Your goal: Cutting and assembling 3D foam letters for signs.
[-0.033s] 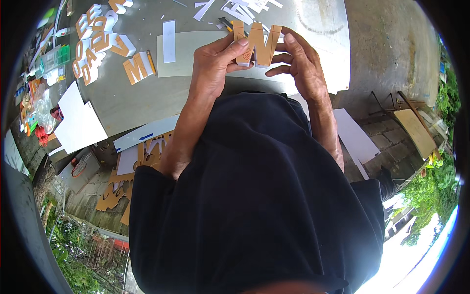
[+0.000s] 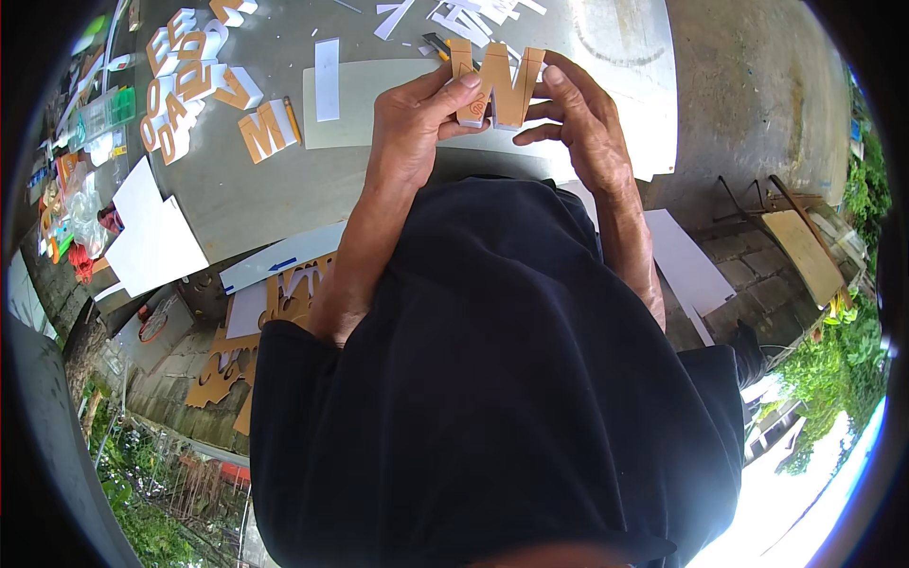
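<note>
My left hand point(image 2: 409, 128) is closed on a block letter point(image 2: 496, 74) with a brown face and white sides. Its thumb presses on the face and the fingers lie beneath. Pencil-like lines and a small red mark show on the brown face. On the letter's right side is my right hand point(image 2: 595, 133), fingers apart and curved; their tips come close to the letter's edge, and I cannot tell whether they touch it. Just beyond the letter lies a utility knife point(image 2: 436, 44), partly hidden. Under the hands is a pale mat point(image 2: 355, 133) with a white strip point(image 2: 327, 80) on it.
Several finished-looking block letters point(image 2: 194, 80) stand at the table's far left, with an orange pencil point(image 2: 293, 120) beside the nearest. White offcut strips point(image 2: 464, 21) are scattered at the far side. White sheets point(image 2: 156, 232) overhang the left edge, near a green plastic case point(image 2: 121, 106).
</note>
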A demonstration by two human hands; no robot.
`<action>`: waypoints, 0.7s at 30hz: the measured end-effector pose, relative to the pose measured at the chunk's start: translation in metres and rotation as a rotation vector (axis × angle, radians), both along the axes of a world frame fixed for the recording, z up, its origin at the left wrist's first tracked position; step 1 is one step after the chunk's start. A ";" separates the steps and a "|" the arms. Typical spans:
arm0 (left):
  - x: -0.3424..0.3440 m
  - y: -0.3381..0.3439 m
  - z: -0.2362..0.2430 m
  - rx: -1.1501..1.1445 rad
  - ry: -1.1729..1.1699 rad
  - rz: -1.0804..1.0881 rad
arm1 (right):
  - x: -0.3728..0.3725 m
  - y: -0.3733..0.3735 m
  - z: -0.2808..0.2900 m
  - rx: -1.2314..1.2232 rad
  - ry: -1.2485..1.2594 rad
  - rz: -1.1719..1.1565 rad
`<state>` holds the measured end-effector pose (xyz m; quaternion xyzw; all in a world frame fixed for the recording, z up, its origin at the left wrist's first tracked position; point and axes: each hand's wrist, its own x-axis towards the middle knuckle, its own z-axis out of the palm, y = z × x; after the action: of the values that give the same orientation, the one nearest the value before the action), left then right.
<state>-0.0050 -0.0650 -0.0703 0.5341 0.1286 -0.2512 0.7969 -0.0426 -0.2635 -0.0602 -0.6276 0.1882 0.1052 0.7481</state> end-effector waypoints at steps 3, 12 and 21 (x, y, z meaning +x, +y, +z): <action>0.000 0.000 0.000 0.007 -0.007 -0.002 | 0.004 0.002 0.003 -0.058 -0.005 0.031; -0.003 0.001 -0.003 -0.004 -0.053 -0.021 | 0.005 0.001 0.004 -0.125 -0.077 0.053; -0.009 0.012 0.013 -0.020 -0.462 -0.062 | -0.007 0.007 0.026 -0.236 -0.417 0.004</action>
<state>-0.0143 -0.0529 -0.0568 0.5732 -0.0762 -0.1479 0.8024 -0.0494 -0.2561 -0.0347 -0.7191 0.0397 -0.0478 0.6921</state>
